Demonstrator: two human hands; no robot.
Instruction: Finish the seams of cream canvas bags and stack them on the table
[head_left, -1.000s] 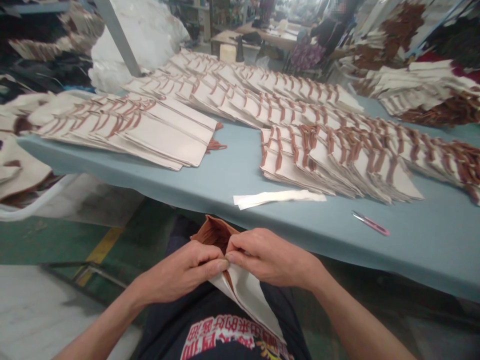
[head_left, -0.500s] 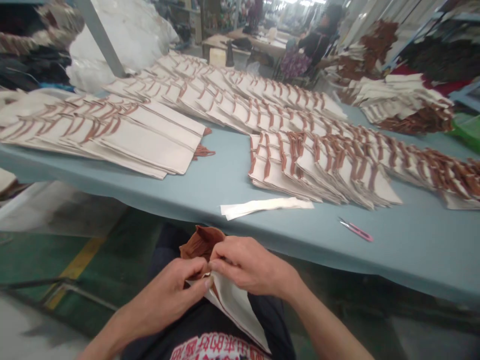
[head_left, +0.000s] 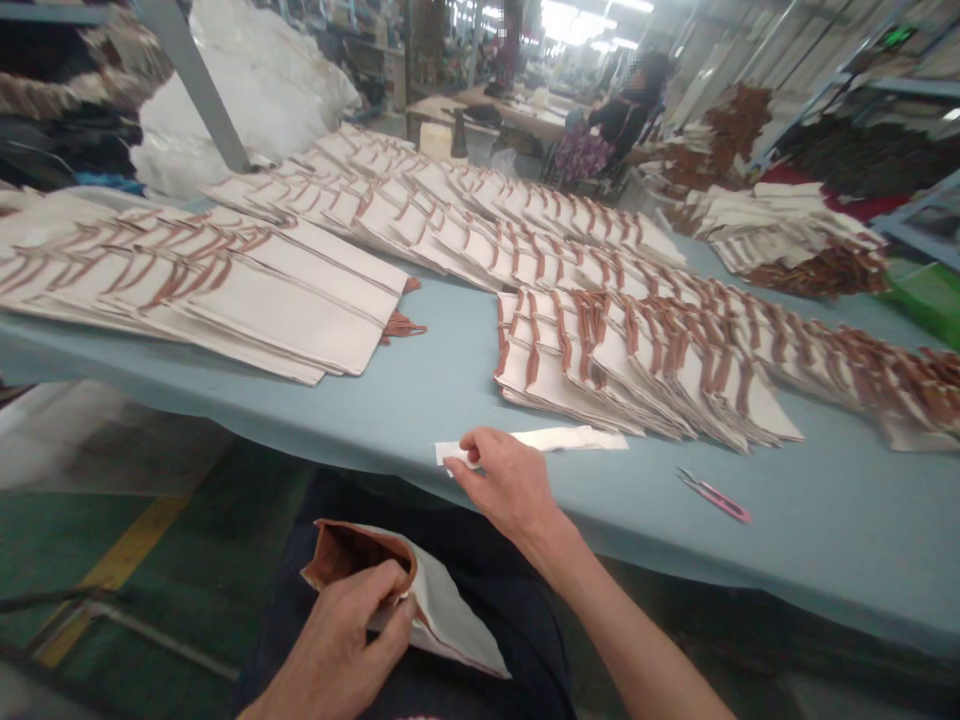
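Note:
My left hand (head_left: pixel 349 640) grips the rim of a cream cloth pouch (head_left: pixel 457 610) over my lap, thumb on one side and fingers on the other. The pouch's mouth gapes toward the upper left and shows a brown lining (head_left: pixel 337 548). Over the table's near edge, my right hand (head_left: pixel 506 480) hovers at the left part of some white strips (head_left: pixel 581 438). Its thumb and forefinger are apart, with no strip lifted. Pink-handled thread snips (head_left: pixel 716 497) lie on the table to the right of that hand.
Overlapping rows of cream pieces with brown edges (head_left: pixel 300 290) cover much of the blue-grey table (head_left: pixel 300 410). Another such stack (head_left: pixel 622 360) lies at right centre. A slanted metal post (head_left: pixel 195 85) stands at the far left. Someone sits in the background (head_left: pixel 626 115).
My right hand has left the pouch and moved up to the white strips. My left hand keeps hold of the pouch, now lower, with its mouth turned more to the left.

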